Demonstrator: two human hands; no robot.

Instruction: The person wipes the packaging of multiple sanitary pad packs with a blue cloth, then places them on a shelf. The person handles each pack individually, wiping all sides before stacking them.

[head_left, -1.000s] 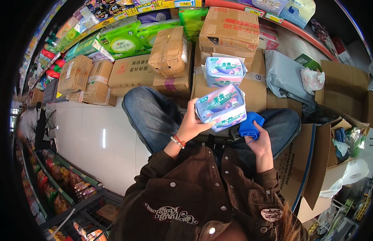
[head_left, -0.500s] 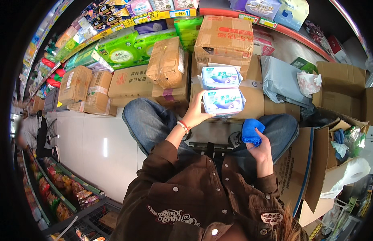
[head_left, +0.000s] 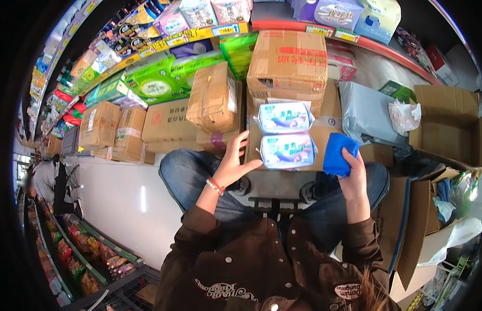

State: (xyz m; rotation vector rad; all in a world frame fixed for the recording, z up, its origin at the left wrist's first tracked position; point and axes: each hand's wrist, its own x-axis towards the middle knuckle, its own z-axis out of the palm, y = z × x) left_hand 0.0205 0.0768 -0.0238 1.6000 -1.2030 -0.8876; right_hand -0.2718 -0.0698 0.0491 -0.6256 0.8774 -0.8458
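**Soft plastic packs, a blue cloth, and where to grip them**

Plastic film is wrapping the two packs I am handling, and I judge them light and squashy, padded goods that give under the fingers rather than break. The film is looking glossy, so I expect it to be a little slippery; the short ends, where it bunches into sealed folds, seem the surest places to pinch, or a flat palm under the long side.

My left hand (head_left: 231,165) is reaching up from the lower middle of the frame, fingers spread and open, with the thumb and fingertips touching the left end of the lower pack (head_left: 287,151). It is not closing around it. That pack is sitting at the centre of the frame, and the upper pack (head_left: 284,117) is lying directly on top of it, both resting against the cardboard boxes (head_left: 288,67) behind.

Both packs are showing pale blue and white fronts with rounded corners and a puffed, pillow-like shape.

My right hand (head_left: 353,176) is gripping a folded blue cloth (head_left: 338,154), just beside the right end of the lower pack. The cloth is looking soft and limp.

My knees in jeans (head_left: 186,173) are filling the frame below, left and right.
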